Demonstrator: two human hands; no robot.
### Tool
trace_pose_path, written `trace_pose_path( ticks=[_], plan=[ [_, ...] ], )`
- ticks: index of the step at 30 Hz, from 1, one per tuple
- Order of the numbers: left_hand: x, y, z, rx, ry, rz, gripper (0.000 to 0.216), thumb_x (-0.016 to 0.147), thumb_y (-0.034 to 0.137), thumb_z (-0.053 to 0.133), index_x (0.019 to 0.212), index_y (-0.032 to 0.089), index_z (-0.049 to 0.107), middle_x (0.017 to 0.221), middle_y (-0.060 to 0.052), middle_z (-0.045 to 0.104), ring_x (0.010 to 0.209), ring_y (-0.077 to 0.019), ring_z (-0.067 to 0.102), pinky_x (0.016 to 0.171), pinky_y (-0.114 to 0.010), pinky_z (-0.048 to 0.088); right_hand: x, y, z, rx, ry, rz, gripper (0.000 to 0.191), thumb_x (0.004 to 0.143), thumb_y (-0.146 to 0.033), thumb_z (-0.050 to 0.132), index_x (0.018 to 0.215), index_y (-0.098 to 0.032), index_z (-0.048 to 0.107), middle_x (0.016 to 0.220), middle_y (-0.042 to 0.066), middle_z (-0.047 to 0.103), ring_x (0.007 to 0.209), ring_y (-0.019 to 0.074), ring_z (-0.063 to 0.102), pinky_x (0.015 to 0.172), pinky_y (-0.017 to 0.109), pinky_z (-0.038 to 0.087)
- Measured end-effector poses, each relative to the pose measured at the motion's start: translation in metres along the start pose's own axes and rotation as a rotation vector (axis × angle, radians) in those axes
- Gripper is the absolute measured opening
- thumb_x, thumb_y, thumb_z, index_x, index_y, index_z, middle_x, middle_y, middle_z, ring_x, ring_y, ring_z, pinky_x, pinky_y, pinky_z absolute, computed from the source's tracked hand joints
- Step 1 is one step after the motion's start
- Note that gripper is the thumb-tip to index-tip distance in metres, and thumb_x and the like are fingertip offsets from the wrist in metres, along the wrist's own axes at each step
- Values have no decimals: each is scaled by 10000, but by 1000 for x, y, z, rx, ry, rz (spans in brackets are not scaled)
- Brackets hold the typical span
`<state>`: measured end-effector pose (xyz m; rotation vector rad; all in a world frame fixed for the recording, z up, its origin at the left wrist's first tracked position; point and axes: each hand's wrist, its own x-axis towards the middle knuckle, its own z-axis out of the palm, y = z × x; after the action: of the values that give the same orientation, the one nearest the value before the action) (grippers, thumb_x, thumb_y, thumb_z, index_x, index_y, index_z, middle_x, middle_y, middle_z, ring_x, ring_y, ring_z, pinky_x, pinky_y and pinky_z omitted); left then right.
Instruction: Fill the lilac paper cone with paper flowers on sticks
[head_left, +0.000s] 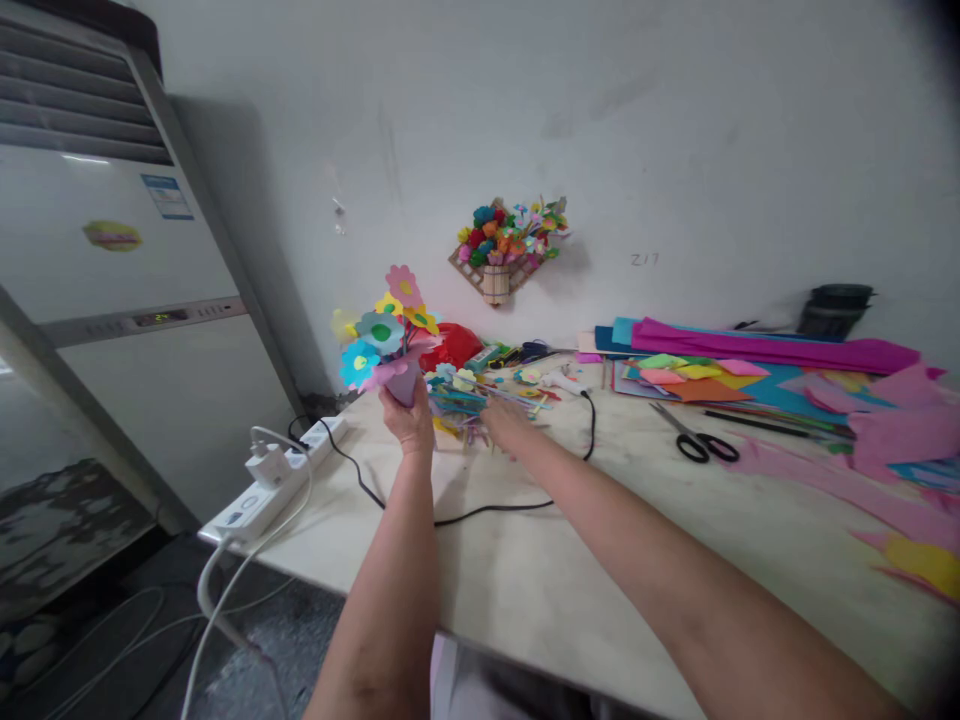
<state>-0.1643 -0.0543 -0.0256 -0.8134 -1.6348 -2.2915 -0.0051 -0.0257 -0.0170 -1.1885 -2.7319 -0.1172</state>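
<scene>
My left hand is closed around a lavender paper flowerpot, holding it above the left part of the table. Out of the pot rise large paper flowers in teal, blue, yellow and pink on thin stems. Farther right, my right hand reaches down into a pile of small craft pieces, with blue strips, small paper flowers and thin coloured sticks. Its fingertips are lost among the pieces, so I cannot see what they grip. Just beyond that hand lies a white glue gun.
A black cord crosses the table. A white power strip lies along the left edge. Black-handled scissors, stacked coloured paper and pink sheets lie to the right. A flower decoration hangs on the wall.
</scene>
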Motion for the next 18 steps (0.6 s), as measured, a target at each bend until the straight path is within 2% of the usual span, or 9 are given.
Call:
trace_pose_path(
  ticks=[6, 9, 12, 15, 18],
  plan=[
    [-1, -3, 2, -44, 5, 56, 595, 567, 462, 782, 1030, 217, 500, 942, -38, 648, 851, -202, 632, 792, -327, 499, -2, 8, 4, 12, -38, -17, 317, 730, -37, 616, 1022, -125, 702, 1040, 142, 707, 1050, 260, 637, 880, 296, 466],
    [-2, -4, 5, -69, 7, -4, 681, 503, 433, 828, 1040, 225, 464, 934, -27, 646, 855, -197, 637, 789, -330, 509, -2, 10, 3, 14, -36, -5, 261, 768, -44, 578, 974, -125, 716, 1012, 150, 715, 1013, 257, 655, 852, 296, 474],
    [-3, -2, 6, -109, -15, -57, 668, 506, 414, 832, 1024, 219, 458, 916, -28, 642, 820, -181, 635, 759, -318, 517, -1, 13, -1, 10, -22, 37, 257, 798, -45, 527, 951, -119, 721, 981, 168, 719, 984, 273, 668, 819, 314, 483],
    [-3, -2, 6, -211, -43, -35, 654, 522, 392, 830, 1040, 209, 477, 949, -40, 641, 830, -178, 628, 752, -315, 522, -3, 20, -10, 12, 12, 103, 296, 826, -59, 478, 1000, -120, 709, 1002, 183, 711, 1014, 288, 658, 815, 333, 481],
    [-2, -3, 6, -220, -53, -9, 644, 536, 388, 829, 1058, 201, 501, 962, -50, 641, 851, -194, 628, 780, -336, 523, -9, 29, -20, 27, 63, 178, 336, 851, -78, 436, 1060, -139, 691, 1047, 180, 701, 1048, 280, 643, 821, 331, 472]
  ],
)
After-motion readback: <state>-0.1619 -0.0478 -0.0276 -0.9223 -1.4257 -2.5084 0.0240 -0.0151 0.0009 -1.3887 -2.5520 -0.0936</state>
